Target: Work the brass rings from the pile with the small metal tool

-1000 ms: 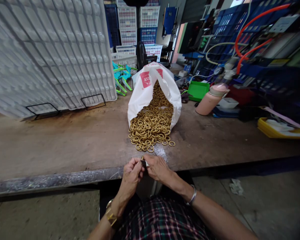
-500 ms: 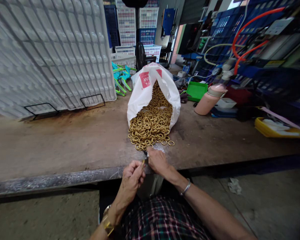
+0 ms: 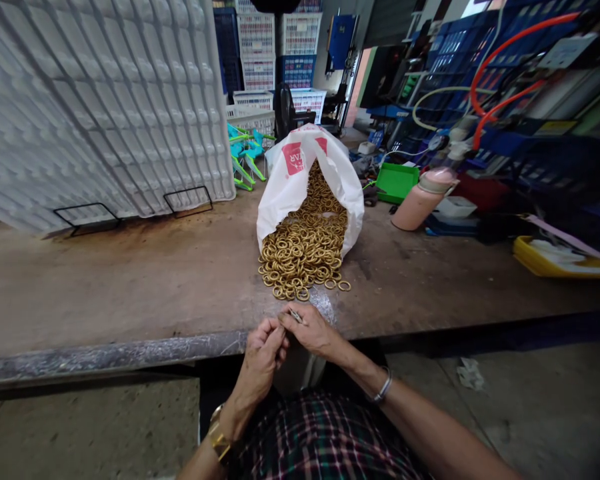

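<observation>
My left hand (image 3: 264, 348) is closed in a pinch at the table's front edge. What its fingertips hold is covered now; a gold-coloured sliver like a ring's edge showed there a moment earlier. Touching those fingertips, my right hand (image 3: 314, 329) is closed around a small grey metal piece (image 3: 296, 315), too small to tell its kind. Just beyond both hands lies a heap of brass-coloured rings (image 3: 303, 250), spilling from the mouth of a white plastic sack (image 3: 279, 197) with red print. A few rings lie loose at the heap's front.
White ribbed plastic trays (image 3: 145, 100) stand on edge at the left, by black wire stands (image 3: 87, 217). Right of the sack are a green tray (image 3: 397, 183), a pink bottle (image 3: 423, 202) and a yellow tray (image 3: 540, 263). Stacked crates (image 3: 300, 37) rise behind the table (image 3: 145, 287).
My right hand has drawn back from the rings' front edge to my left fingertips, and the grey metal piece now shows in it. The gold-coloured sliver at my left fingertips is now covered.
</observation>
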### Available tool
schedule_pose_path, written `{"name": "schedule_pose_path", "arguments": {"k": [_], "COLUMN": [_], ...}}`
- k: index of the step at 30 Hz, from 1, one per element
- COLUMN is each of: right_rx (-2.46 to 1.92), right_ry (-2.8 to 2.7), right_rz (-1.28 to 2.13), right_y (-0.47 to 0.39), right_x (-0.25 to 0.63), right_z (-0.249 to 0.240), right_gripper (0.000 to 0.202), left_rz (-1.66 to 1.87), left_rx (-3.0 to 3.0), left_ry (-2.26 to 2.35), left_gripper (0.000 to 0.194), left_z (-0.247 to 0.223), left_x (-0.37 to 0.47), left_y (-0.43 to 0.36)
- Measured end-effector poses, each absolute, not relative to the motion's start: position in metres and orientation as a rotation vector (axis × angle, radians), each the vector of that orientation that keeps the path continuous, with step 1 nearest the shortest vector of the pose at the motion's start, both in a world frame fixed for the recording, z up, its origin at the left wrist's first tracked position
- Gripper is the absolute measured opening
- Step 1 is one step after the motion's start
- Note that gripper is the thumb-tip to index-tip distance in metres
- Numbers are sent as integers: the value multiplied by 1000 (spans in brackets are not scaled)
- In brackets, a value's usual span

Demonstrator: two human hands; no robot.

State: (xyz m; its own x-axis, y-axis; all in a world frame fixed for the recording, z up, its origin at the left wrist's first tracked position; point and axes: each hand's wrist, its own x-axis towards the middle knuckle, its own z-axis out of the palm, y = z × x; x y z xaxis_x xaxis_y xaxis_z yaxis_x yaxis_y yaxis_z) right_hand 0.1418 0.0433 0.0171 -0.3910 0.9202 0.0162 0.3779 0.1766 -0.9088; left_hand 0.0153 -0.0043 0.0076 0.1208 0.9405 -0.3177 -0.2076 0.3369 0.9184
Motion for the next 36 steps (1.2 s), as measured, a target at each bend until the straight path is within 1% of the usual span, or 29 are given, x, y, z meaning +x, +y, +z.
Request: {"name": "schedule_pose_path", "arguments": {"k": [5, 13, 23, 33, 36], "right_rx": [-1206, -1232, -1198, -1205, -1215], "right_ry": [-1714, -1637, -1471, -1512, -1576], "right_rz": [1369, 1458, 1633, 1561, 1470], "right_y": [46, 45, 45, 46, 47], "right_x": [142, 143, 145, 144, 144], "right_z": [16, 14, 5, 5, 7], "right_gripper": [25, 25, 23, 25, 27], "left_rz": [991, 984, 995, 1019, 1036], "left_rx": [835, 807, 702, 638, 647], "left_ry": [1124, 1064, 926, 841, 847], "left_gripper": [33, 32, 24, 22, 23], "left_z": [8, 10, 12, 7, 6], "left_x": [16, 17, 15, 14, 14], "left_y": [-4, -3, -4, -3, -3]}}
